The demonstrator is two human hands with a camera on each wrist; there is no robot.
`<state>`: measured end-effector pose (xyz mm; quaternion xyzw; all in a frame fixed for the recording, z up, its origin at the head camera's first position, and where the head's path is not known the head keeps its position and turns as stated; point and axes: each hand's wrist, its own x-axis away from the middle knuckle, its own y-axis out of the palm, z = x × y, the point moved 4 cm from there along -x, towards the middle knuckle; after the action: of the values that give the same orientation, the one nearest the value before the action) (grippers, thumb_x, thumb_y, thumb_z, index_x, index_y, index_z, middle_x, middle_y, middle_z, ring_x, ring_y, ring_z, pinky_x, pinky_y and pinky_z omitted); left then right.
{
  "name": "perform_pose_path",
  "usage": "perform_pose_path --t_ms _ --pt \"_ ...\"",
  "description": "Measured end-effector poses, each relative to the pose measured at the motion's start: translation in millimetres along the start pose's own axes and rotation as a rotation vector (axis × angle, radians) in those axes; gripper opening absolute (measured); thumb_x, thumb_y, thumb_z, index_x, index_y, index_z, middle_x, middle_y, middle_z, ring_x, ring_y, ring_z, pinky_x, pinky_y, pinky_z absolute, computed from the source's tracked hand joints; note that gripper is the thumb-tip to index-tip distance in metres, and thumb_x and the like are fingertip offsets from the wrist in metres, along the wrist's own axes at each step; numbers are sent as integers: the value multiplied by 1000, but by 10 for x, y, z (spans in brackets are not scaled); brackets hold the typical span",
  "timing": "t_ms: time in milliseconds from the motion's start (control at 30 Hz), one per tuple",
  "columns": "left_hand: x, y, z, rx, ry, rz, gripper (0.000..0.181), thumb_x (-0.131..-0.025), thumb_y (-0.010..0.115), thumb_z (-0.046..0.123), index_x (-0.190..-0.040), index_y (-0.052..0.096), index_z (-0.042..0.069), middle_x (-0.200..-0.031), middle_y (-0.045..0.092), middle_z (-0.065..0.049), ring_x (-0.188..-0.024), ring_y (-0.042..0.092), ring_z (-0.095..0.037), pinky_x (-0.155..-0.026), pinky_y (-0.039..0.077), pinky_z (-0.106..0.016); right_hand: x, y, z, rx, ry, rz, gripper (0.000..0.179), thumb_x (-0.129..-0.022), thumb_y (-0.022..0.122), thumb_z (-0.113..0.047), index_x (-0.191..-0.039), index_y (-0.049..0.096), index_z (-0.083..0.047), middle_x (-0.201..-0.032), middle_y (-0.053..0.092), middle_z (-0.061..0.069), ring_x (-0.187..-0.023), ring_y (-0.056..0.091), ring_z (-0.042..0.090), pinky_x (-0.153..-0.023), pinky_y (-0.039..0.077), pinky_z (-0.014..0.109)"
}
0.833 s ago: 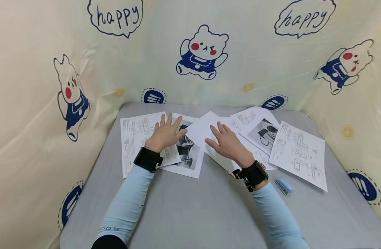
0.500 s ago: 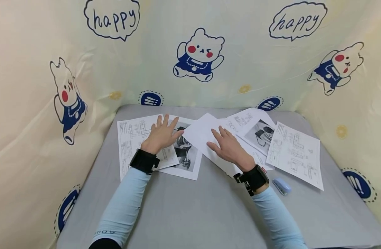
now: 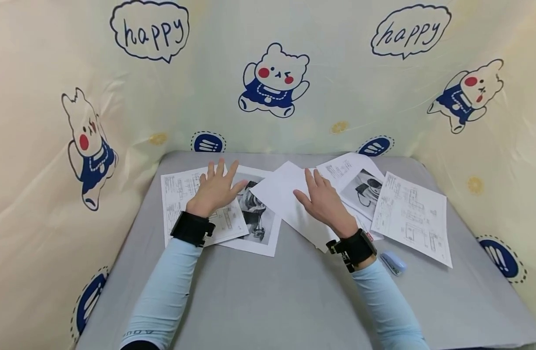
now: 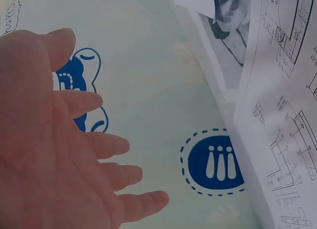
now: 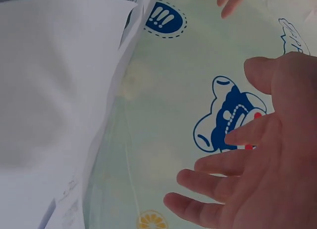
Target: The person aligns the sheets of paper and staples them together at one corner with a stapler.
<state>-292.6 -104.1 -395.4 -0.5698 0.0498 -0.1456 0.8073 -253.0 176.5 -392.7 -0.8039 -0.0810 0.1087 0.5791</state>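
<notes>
Papers (image 3: 228,221) below hands (image 3: 214,191) (image 3: 326,204), blank sheet (image 3: 281,192) partly btwn, stapler (image 3: 393,262) to R

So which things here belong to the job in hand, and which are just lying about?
Likely part of the job:
left drawing sheet, under the left hand
left photo sheet, partly beneath that drawing
white sheet, under the right hand
right photo sheet and right drawing sheet, probably the same paperwork

Apparently just lying about:
blue stapler, under neither hand, though it could serve later
</notes>
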Motion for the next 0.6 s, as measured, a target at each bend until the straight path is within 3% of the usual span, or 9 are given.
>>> perform_pose_path --t_ms 100,267,467,600 --pt "-32 -1 7 5 11 8 72 -102 31 56 -159 7 18 -163 -6 -25 -148 -8 -51 -113 8 -72 12 -15 -14 -38 26 11 75 -103 42 -46 -155 17 2 -158 24 28 -143 29 48 -112 30 60" --pt "-65 -50 -70 -10 -10 7 74 -102 30 58 -159 6 18 -163 -7 -24 -148 -10 -49 -113 7 -72 -6 28 -71 -210 47 6 75 -103 42 -43 -155 12 2 -158 27 24 -145 30 39 -116 28 53" --pt "-123 -161 -245 -4 -10 -8 74 -102 29 59 -159 4 19 -162 -12 -26 -147 -13 -51 -111 5 -74 -29 136 -154 -354 94 -6 75 -102 45 -42 -157 9 -4 -152 40 23 -122 58 34 -94 50 46" --pt "-182 -256 -406 -31 -22 11 75 -103 33 54 -159 4 13 -160 -12 -29 -146 -11 -53 -109 10 -76 -49 236 -200 -403 97 -17 77 -101 46 -43 -158 6 -8 -146 48 21 -108 65 29 -80 53 42"
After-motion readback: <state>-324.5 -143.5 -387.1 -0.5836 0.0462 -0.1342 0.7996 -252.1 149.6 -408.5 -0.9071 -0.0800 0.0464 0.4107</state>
